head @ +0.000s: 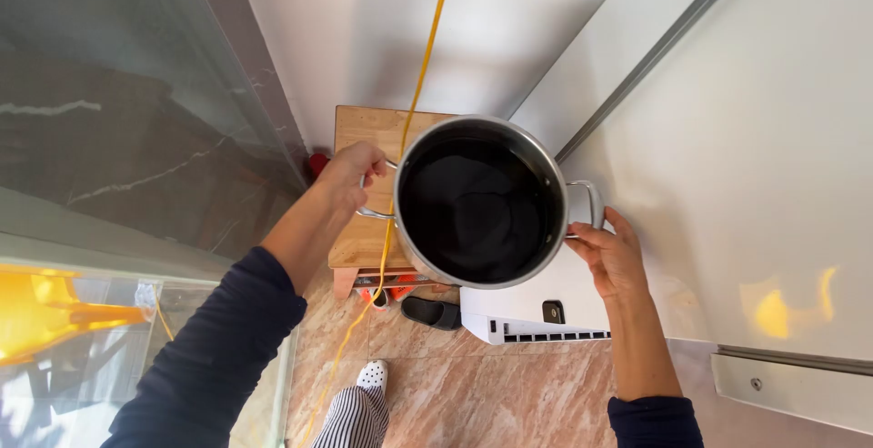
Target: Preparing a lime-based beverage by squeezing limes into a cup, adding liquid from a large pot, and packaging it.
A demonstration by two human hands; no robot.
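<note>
I hold a steel pot (pixel 479 202) in the air by its two side handles. It is dark inside; I cannot tell what the dark filling is. My left hand (pixel 350 175) is closed around the left handle. The right handle is gripped by my right hand (pixel 611 252), fingers curled under the loop. Both sleeves are dark blue. The pot hangs above a wooden stool (pixel 368 139) and a white appliance (pixel 536 316) on the floor.
A yellow cord (pixel 414 93) runs across the view beside the pot. A marble wall and glass panel (pixel 118 139) stand at left, a white door panel (pixel 755 157) at right. Slippers (pixel 432 312) lie on the pinkish marble floor (pixel 509 393). My foot in a spotted shoe (pixel 371 375) shows below.
</note>
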